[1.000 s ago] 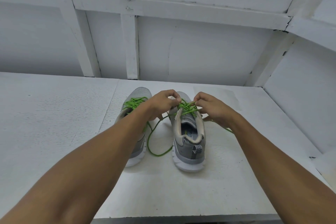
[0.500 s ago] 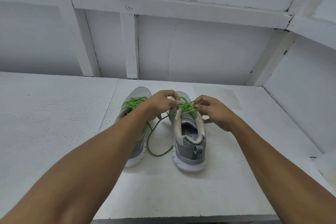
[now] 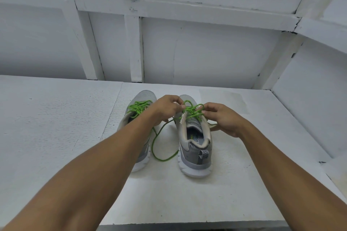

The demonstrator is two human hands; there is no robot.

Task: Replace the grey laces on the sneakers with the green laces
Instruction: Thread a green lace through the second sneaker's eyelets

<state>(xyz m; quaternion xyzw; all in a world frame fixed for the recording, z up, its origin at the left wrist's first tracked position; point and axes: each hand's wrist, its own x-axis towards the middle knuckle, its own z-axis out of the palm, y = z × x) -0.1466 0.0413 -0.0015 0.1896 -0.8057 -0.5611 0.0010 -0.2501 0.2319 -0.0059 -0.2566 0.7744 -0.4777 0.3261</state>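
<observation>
Your left fingers [image 3: 178, 102] are curled and pinch the lace [image 3: 191, 110], a green one, over the tongue of the right sneaker [image 3: 193, 142]. Your right fingers [image 3: 205, 108] pinch a loop of the same lace from the other side. Your left hand [image 3: 165, 108] sits at that sneaker's left edge and your right hand [image 3: 223, 118] at its right edge, near each other but apart. One strand leaves the right sneaker leftward and lies in a loose curve on the table [image 3: 56, 127]. Just left of the right sneaker stands the left sneaker [image 3: 144, 97], toe also pointing away from you, green lacing [image 3: 139, 108] bunched on top, partly hidden by your left forearm. Beyond the right sneaker rises a white wall [image 3: 206, 52].
</observation>
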